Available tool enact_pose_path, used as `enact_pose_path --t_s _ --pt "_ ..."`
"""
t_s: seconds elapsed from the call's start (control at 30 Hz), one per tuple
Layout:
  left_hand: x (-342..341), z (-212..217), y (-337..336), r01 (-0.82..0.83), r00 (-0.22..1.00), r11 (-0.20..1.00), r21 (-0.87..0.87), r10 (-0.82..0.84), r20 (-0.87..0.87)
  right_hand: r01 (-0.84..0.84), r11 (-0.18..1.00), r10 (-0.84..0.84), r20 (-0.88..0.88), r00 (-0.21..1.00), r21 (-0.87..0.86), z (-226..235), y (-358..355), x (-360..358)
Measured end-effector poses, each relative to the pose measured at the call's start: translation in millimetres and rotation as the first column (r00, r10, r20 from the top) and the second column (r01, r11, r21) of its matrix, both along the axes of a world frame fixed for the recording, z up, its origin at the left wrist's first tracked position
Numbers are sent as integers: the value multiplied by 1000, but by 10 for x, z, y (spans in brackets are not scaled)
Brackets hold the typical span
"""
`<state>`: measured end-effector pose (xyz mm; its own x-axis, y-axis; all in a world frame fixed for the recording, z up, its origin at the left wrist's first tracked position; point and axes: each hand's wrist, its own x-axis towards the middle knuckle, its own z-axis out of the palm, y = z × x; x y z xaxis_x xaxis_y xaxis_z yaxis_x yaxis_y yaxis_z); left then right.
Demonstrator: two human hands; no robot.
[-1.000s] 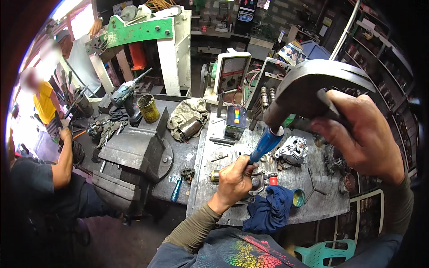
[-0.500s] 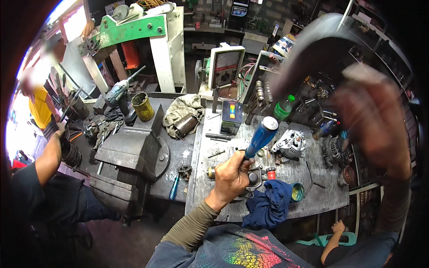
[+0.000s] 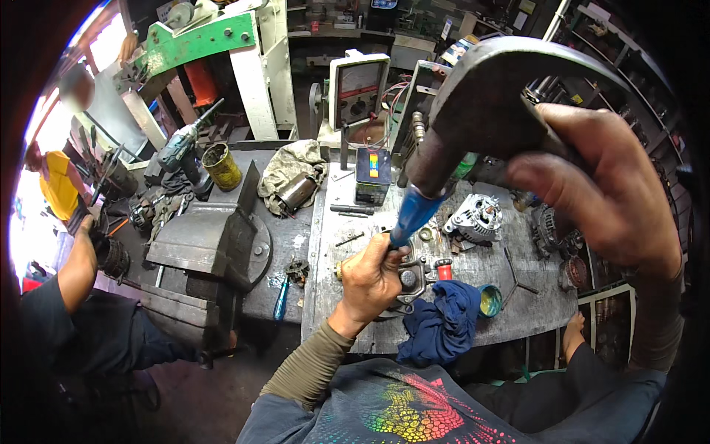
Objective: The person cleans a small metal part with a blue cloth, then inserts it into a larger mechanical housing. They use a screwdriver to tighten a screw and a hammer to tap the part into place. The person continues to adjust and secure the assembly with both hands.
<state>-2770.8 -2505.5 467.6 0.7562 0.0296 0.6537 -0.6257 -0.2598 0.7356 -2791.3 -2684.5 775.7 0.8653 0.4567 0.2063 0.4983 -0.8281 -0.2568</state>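
Note:
My left hand is wrapped round a screwdriver with a blue handle, held tilted over a metal housing part on the bench. The screwdriver's shank and tip are hidden by my fist. Raised at the right, my right hand grips a dark hammer. Its face meets or covers the butt of the blue handle; whether they touch I cannot tell. Close by lie a blue cloth, a red cylindrical piece, an open tin and a silver alternator.
Left of the bench stands a large vise, with a drill and a yellow can behind it. A battery and a three-armed wrench rest on the bench. Co-workers' arms show at left and lower right.
The hammer has come down and leftward from its blurred raised place to the screwdriver's butt, my right hand with it. My left hand keeps its grip. The view has shifted slightly.

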Motion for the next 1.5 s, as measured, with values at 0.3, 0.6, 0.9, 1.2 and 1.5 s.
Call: enact_pose_path --t_s 0.3,0.6,0.9,1.2,1.5 --pt "-9 31 -14 19 998 999 -37 -21 -55 -63 998 63 11 998 -7 -1757 -1114 376" --pt "-18 15 -34 47 996 993 -112 -55 -68 -199 966 171 -172 970 -165 -4133 -1616 518" --pt "-28 1 16 45 995 997 -56 -50 -87 -36 895 98 -117 988 444 -2788 -745 592" --pt "7 54 62 136 991 982 -129 -135 13 -529 191 894 76 443 827 -1129 796 1099" --pt "-4 -8 44 169 986 978 -123 -169 10 -392 -136 972 46 -231 910 -1090 1211 1350"
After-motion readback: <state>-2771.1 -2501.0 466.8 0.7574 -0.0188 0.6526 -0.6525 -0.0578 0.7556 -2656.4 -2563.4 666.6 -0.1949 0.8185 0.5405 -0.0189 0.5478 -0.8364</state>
